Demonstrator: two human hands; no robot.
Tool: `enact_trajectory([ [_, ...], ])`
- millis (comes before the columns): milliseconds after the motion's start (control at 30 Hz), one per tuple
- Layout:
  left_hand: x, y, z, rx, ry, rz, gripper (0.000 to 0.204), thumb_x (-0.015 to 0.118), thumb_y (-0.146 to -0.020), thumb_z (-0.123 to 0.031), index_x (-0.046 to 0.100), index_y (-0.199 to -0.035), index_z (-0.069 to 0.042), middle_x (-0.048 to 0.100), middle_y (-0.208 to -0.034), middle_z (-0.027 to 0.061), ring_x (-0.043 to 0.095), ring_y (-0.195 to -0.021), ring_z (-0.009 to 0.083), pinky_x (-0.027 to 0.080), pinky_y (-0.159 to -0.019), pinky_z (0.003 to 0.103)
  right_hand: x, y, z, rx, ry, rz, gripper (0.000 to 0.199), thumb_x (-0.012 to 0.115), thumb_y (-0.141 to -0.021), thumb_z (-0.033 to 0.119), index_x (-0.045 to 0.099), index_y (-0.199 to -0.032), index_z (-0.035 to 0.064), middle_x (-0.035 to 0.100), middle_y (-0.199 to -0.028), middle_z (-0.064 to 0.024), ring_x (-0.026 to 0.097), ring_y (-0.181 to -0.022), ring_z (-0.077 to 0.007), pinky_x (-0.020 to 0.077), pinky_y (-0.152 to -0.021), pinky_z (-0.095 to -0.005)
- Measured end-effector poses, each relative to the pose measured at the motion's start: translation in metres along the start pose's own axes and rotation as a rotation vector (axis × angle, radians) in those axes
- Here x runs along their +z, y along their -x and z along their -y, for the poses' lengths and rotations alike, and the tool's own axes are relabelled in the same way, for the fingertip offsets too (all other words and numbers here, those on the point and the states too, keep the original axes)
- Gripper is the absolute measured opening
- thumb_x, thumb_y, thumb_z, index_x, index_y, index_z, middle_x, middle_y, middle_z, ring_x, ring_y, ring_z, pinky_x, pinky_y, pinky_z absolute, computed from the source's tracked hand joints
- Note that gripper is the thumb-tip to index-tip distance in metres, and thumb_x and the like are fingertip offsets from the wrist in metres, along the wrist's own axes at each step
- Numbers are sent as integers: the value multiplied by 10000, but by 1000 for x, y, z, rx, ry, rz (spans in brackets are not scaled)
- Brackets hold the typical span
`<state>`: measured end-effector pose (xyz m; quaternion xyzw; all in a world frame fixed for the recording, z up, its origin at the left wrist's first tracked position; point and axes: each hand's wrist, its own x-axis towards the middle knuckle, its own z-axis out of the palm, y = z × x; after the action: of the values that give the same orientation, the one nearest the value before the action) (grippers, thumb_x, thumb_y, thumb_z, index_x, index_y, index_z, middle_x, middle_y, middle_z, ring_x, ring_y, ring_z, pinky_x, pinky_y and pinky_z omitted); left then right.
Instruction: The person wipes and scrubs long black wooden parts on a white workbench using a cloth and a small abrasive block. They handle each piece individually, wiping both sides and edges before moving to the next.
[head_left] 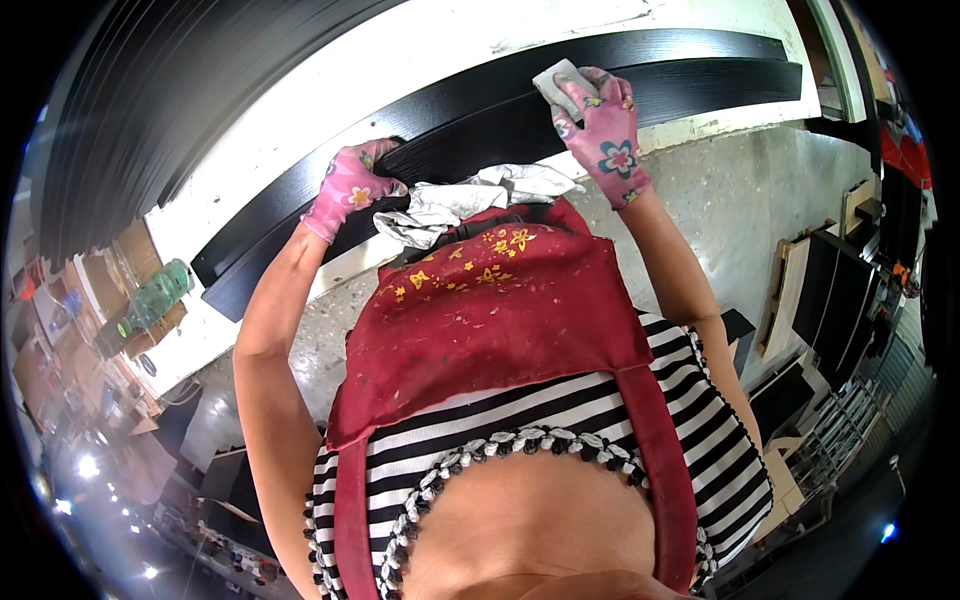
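Note:
Two long black boards with a wood-grain finish lie side by side on a white bench (420,75): a far board (640,47) and a near board (480,135). My left hand (352,188), in a pink flowered glove, is closed around the near board toward its left part. In the matching glove, my right hand (606,135) pinches a small whitish block (556,82) against the boards, right of their middle. A crumpled white cloth (450,207) lies along the bench's near edge, between my hands and against my red apron (490,310).
Many black boards (190,90) are stacked at the far left. A greenish plastic bottle (160,292) lies beyond the bench's left end, among cardboard and clutter. More black panels (835,300) stand at the right, past the grey floor (730,190).

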<state>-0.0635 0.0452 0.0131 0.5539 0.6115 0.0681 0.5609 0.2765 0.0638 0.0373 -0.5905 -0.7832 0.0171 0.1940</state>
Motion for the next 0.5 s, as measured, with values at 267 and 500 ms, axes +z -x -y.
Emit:
enact_trajectory([
  [267, -1, 1, -2, 15, 1, -2, 527, 785, -684, -20, 627, -1184, -72, 631, -719, -25, 480, -515, 32, 399, -456, 211, -7, -19, -79, 193, 147, -189, 399, 732, -720, 243, 685, -1115, 207, 599, -1104, -126, 550, -1021, -337, 492, -866, -432],
  [500, 0, -8, 18, 22, 76, 3, 508, 779, -701, 3, 628, -1181, -58, 633, -736, -36, 470, -521, 24, 400, -467, 200, 32, -58, -37, 90, -1523, 39, 483, 517, -919, 313, 549, -1259, -28, 628, -1136, -119, 598, -1013, -199, 501, -860, -328],
])
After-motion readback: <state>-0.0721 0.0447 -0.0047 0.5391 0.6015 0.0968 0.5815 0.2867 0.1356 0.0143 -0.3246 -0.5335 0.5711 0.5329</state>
